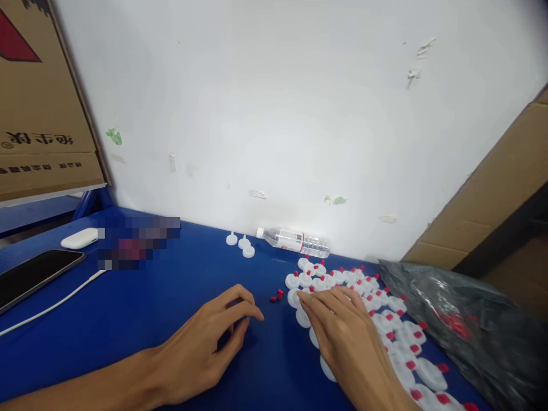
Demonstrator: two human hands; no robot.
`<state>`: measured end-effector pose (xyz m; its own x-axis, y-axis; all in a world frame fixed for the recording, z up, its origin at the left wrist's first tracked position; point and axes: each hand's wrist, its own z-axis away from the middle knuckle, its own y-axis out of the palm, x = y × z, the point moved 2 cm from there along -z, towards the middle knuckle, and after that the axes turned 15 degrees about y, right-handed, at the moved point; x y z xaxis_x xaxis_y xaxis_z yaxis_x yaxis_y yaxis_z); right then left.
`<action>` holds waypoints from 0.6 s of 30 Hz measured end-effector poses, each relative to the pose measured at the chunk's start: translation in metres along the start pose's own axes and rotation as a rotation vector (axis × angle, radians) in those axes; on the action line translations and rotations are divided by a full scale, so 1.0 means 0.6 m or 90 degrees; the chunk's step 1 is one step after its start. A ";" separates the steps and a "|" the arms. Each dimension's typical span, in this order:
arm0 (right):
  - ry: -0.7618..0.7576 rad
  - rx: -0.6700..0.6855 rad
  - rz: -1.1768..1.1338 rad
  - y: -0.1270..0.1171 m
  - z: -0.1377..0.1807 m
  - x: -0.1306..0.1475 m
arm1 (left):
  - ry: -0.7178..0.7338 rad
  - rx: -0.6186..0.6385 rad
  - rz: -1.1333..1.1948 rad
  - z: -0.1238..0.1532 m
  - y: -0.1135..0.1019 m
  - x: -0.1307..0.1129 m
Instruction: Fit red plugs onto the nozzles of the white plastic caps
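Note:
My left hand (214,339) hovers over the blue table, its fingers loosely bent and apart, and I see nothing in it. My right hand (349,331) reaches over the left side of a spread of white round caps with red tips (387,321). Its fingers are stretched out, and the fingertips are at a white cap (294,298); whether they touch it I cannot tell. The palm hides several caps. Between the two hands lie a few small loose red tips (279,294). Three white caps without red tips (248,251) sit further back.
A clear plastic bottle (291,241) lies along the wall. On the right is a dark plastic bag (475,325) with red pieces showing through. A phone (40,279), a white case (80,238) and a white cable (55,308) are at left. Cardboard boxes (47,103) flank both sides.

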<state>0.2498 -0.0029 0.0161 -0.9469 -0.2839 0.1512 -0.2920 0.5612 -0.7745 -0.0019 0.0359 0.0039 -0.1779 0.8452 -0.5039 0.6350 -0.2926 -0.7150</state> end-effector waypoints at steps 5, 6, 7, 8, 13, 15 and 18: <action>-0.009 -0.002 0.013 -0.004 -0.002 0.004 | -0.013 0.007 -0.007 0.001 0.001 0.002; -0.009 -0.003 0.008 -0.005 -0.003 0.006 | -0.011 0.009 -0.008 0.001 0.002 0.003; -0.006 -0.004 0.002 -0.006 -0.004 0.008 | -0.010 0.008 -0.008 0.000 0.002 0.003; -0.002 -0.005 -0.005 -0.007 -0.005 0.010 | -0.007 0.007 -0.008 -0.001 0.001 0.003; -0.018 0.021 -0.017 -0.008 -0.005 0.025 | 0.008 -0.004 -0.014 -0.004 -0.001 0.001; -0.027 0.026 -0.004 -0.006 -0.003 0.028 | 0.017 -0.007 -0.024 -0.004 -0.001 0.000; -0.039 0.021 0.010 -0.003 -0.001 0.028 | 0.024 -0.008 -0.043 -0.003 0.000 0.001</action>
<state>0.2340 -0.0081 0.0204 -0.9410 -0.3229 0.1009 -0.2709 0.5407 -0.7964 -0.0005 0.0375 0.0044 -0.1922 0.8793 -0.4358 0.6319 -0.2288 -0.7405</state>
